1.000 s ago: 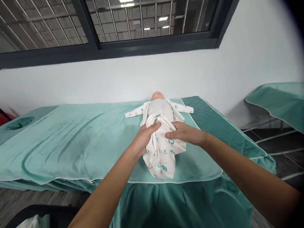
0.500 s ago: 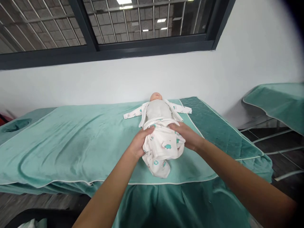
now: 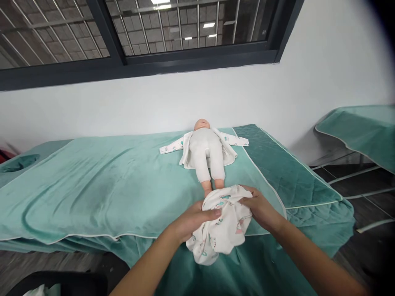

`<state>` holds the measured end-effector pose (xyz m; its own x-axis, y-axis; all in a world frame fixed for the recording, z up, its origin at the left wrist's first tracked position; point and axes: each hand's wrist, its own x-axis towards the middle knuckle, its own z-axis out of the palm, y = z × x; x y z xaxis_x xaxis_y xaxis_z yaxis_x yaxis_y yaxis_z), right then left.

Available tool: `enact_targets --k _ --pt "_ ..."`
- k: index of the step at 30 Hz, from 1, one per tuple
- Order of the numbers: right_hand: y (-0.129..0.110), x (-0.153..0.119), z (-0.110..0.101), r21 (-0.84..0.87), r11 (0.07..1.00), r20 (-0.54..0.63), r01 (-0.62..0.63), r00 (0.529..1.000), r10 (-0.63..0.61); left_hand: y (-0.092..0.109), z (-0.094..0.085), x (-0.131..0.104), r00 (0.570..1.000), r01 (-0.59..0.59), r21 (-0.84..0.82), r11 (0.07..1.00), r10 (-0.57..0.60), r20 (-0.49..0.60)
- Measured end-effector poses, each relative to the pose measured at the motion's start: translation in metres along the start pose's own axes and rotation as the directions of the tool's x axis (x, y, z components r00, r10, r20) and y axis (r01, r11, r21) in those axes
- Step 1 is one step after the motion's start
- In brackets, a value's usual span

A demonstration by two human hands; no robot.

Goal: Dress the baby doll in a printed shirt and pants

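Note:
A baby doll (image 3: pixel 206 144) lies on its back on the green bed, head toward the wall and arms spread. Its body and legs are white cloth; the lower legs are bare skin tone. An open white printed jacket (image 3: pixel 174 146) covers its arms and lies spread under its torso. Bunched white printed baby pants (image 3: pixel 224 230) are held around the doll's feet, which they hide. My left hand (image 3: pixel 196 218) grips the pants on the left, thumb on top. My right hand (image 3: pixel 257 205) pinches their upper right edge.
The light green sheet (image 3: pixel 123 185) covers the massage bed, which has a face hole (image 3: pixel 20 162) at left. A quilted dark green cover (image 3: pixel 286 172) shows at right. Behind are a white wall and barred window (image 3: pixel 185 33). Another green-covered bed (image 3: pixel 364 127) stands at right; a black chair (image 3: pixel 77 283) is bottom left.
Both hands have drawn the pants down from the doll's hips to its feet, toward me. The white legs are now uncovered, and the doll's upper body stays in place.

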<state>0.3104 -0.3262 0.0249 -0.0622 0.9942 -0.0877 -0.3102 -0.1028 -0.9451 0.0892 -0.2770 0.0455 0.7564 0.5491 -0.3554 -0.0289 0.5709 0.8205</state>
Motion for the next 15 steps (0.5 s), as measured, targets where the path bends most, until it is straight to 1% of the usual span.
enact_targets --k 1,2,4,6,7,8,9,11,12,13,14,15 --pt "0.002 0.0 -0.002 -0.01 1.0 -0.03 0.008 1.0 -0.008 0.002 0.004 -0.001 1.0 0.009 0.033 0.999 -0.009 -0.008" --pt "0.005 -0.001 -0.003 -0.026 1.0 -0.061 0.007 0.998 -0.009 0.005 0.007 0.0 1.0 -0.01 0.064 0.998 0.011 -0.021" --pt "0.01 0.0 -0.004 -0.084 0.996 -0.136 -0.003 0.991 -0.008 0.014 0.015 0.004 0.992 -0.09 0.153 0.984 0.102 -0.071" --pt "0.016 0.002 -0.004 -0.179 0.984 -0.212 -0.003 0.977 -0.036 0.025 0.021 0.012 0.969 -0.155 0.317 0.936 0.206 -0.136" --pt "0.018 0.005 -0.005 -0.235 0.972 -0.243 0.009 0.968 -0.068 0.03 0.024 0.017 0.952 -0.17 0.429 0.887 0.261 -0.162" --pt "0.02 0.008 -0.005 -0.297 0.955 -0.263 0.023 0.959 -0.105 0.035 0.026 0.023 0.931 -0.17 0.554 0.815 0.318 -0.182" --pt "0.022 0.012 -0.006 -0.362 0.931 -0.273 0.04 0.951 -0.146 0.039 0.027 0.029 0.908 -0.149 0.678 0.719 0.371 -0.194" --pt "0.026 0.021 -0.008 -0.483 0.874 -0.285 0.057 0.934 -0.218 0.046 0.028 0.042 0.871 -0.043 0.872 0.488 0.445 -0.207" --pt "0.027 0.025 -0.008 -0.531 0.846 -0.294 0.056 0.924 -0.246 0.049 0.028 0.047 0.86 0.029 0.926 0.376 0.463 -0.215" --pt "0.029 0.029 -0.009 -0.566 0.823 -0.307 0.05 0.914 -0.267 0.051 0.028 0.052 0.858 0.098 0.954 0.283 0.462 -0.225" --pt "0.031 0.032 -0.009 -0.59 0.806 -0.324 0.043 0.902 -0.285 0.053 0.027 0.056 0.867 0.15 0.966 0.212 0.441 -0.231" --pt "0.033 0.035 -0.01 -0.605 0.796 -0.342 0.033 0.892 -0.297 0.055 0.026 0.059 0.88 0.184 0.969 0.163 0.412 -0.236"
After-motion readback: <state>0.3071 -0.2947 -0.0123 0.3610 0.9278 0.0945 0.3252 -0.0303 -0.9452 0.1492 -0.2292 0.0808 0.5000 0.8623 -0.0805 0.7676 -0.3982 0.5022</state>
